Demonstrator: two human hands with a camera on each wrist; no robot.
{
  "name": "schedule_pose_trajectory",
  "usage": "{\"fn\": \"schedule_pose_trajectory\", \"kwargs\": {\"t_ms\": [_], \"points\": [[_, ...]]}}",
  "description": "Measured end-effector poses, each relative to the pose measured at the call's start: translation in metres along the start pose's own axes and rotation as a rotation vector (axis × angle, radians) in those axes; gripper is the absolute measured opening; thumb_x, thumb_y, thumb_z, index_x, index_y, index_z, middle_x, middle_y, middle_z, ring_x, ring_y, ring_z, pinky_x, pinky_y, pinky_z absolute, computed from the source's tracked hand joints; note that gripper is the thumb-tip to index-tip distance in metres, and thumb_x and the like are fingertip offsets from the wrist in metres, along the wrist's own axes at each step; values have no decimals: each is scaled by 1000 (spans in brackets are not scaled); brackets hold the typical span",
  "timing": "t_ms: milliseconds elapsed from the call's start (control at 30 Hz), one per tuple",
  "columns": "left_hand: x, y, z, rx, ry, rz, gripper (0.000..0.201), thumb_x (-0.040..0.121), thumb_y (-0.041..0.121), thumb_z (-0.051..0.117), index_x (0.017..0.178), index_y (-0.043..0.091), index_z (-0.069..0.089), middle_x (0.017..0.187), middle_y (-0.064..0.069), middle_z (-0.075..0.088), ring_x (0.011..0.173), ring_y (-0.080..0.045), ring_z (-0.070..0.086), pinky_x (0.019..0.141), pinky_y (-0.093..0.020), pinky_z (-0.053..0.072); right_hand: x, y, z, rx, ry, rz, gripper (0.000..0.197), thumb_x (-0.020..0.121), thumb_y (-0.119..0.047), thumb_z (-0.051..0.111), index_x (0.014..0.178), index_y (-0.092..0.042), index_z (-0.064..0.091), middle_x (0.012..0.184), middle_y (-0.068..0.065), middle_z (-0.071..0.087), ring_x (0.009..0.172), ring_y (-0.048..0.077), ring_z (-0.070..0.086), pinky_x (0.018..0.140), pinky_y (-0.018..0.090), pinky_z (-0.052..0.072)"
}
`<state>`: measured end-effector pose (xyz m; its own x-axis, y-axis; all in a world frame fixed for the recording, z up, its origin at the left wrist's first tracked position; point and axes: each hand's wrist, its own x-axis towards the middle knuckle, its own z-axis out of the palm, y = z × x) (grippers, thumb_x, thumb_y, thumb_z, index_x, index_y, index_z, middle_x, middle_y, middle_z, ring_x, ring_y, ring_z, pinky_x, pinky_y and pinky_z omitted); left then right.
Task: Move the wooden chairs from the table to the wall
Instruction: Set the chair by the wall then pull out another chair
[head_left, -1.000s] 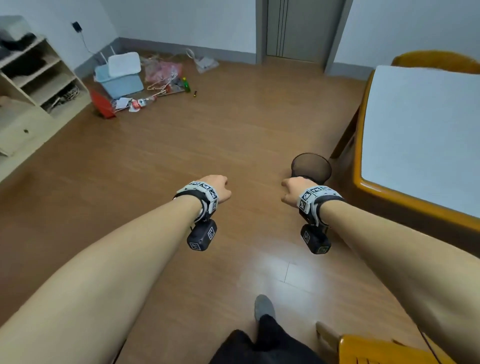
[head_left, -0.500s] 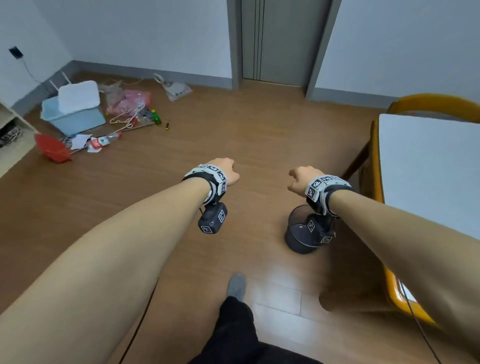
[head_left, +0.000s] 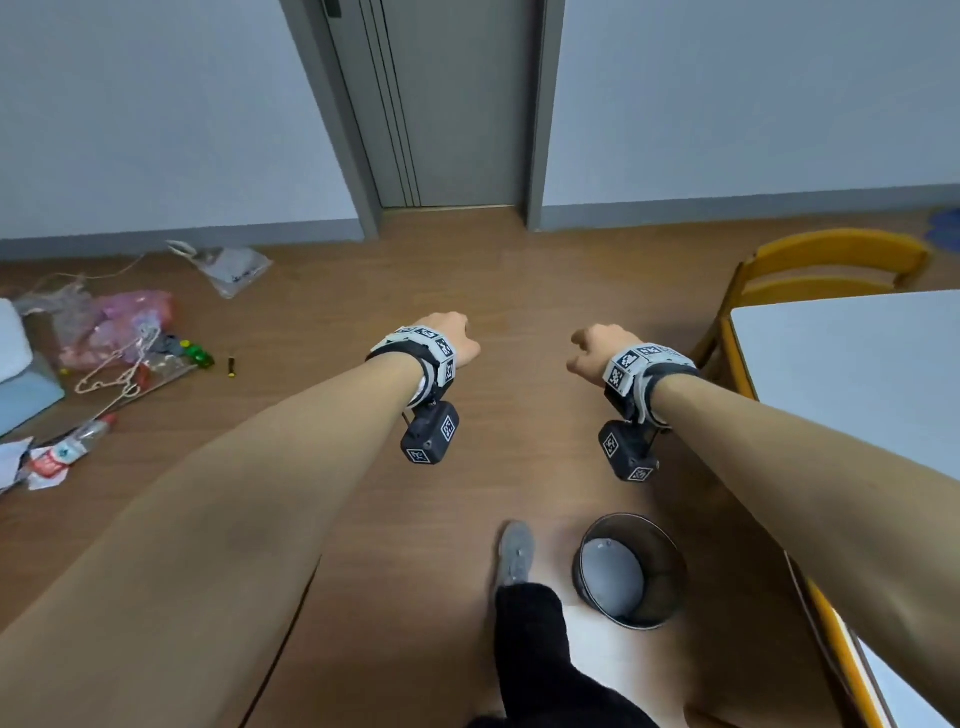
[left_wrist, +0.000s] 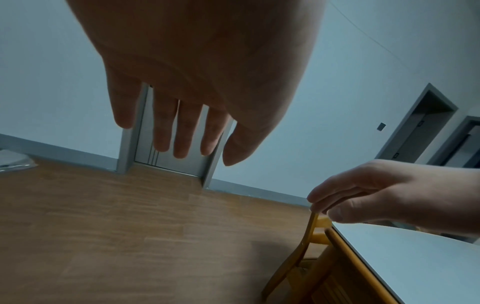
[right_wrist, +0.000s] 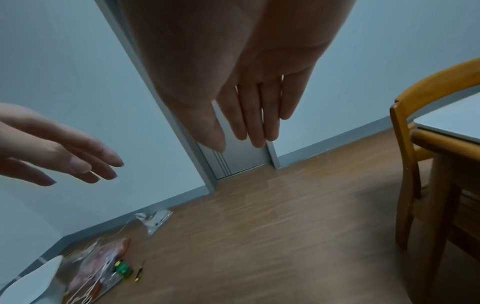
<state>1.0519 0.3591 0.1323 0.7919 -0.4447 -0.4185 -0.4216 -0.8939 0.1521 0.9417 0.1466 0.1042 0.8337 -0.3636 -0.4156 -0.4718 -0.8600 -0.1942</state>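
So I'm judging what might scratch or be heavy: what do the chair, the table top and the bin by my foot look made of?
Chair: apparently solid wood with a glossy honey-yellow varnish; the curved back rail shines. Table top: smooth pale grey-white sheet, likely laminate, in a varnished wooden rim. Bin: dark and see-through at the wall, possibly fine metal mesh or tinted plastic; I cannot tell which.

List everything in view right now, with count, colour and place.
wooden chair: one, yellow-brown, tucked at table's far end
table: one, white top, wood edge, right
bin: one, dark mesh, floor beside the foot
door: one, grey, far wall
litter pile: bags, hanger, bottle, floor left
foot: one, grey sock, floor
left hand: empty, fingers straight
right hand: empty, fingers straight
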Motion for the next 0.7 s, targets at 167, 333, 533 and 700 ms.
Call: {"fn": "schedule_pose_trajectory", "kwargs": {"t_ms": [167,333,533,700], "points": [[128,19,-46,33,-18,27,51,92,34,53,140,18,52,131,-8,61,104,-29,60,78,-33,44,120,14,-47,44,14,74,55,89,-35,62,141,-19,57,134,10,64,118,33,62,97,38,51],[235,51,-101,44,-10,79,52,92,37,53,142,20,51,135,-8,58,114,-31,59,82,-32,44,205,37,-96,100,26,149,55,91,-37,62,143,-18,55,135,10,63,118,32,62,97,37,50],[369,111,-148,86,-45,233,54,92,34,54,143,21,50,138,-8,57,119,-31,58,84,-32,42,300,87,-148,166,36,299,56,94,-37,60,145,-17,52,138,11,60,121,32,60,99,38,50],[493,186,-174,178,-84,452,52,93,34,52,143,18,50,138,-8,57,116,-30,59,82,-31,43,363,141,-179,269,79,494,56,95,-36,60,147,-15,51,141,10,58,124,32,58,101,38,49]]}}
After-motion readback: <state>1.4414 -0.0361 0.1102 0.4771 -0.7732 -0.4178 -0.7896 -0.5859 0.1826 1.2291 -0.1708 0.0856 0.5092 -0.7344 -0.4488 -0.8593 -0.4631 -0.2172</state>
